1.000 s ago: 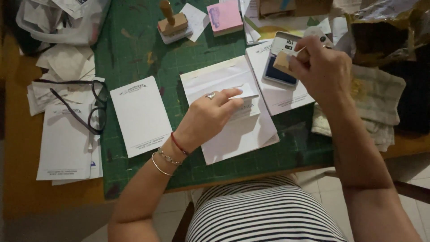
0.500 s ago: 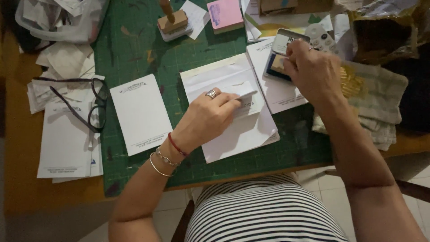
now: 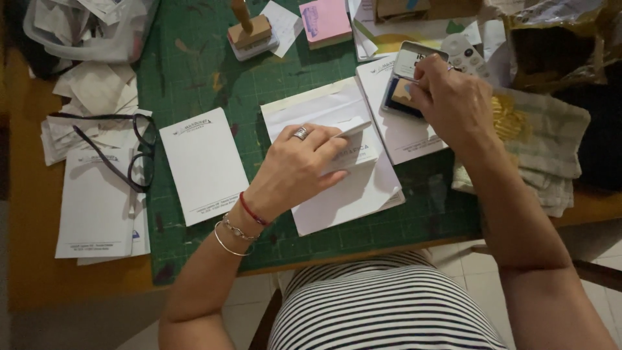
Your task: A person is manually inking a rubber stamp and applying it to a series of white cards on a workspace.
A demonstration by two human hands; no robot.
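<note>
At the bench's left edge, a loose stack of white printed sheets with a pair of dark-framed glasses lying across its top, crumpled paper scraps just above. On the green cutting mat, near its left side, a single white printed card lying flat, apart from the stack. Toward the mat's far edge, a wooden-handled stamp standing upright on a small white piece, a pink sticky-note pad just to its right. At the mat's middle, near its front edge, a pile of white paper sheets with the left hand resting on it, ring on one finger, bracelets at the wrist, fingers curled loosely and pinching up the folded corner of the top sheet. Further right, another white card under a dark blue ink pad with its lid open, near the mat's far right corner. Over the pad, the right hand, closed around a small wooden stamp block pressed against the ink surface. At the bench's right edge, a folded pale cloth.
</note>
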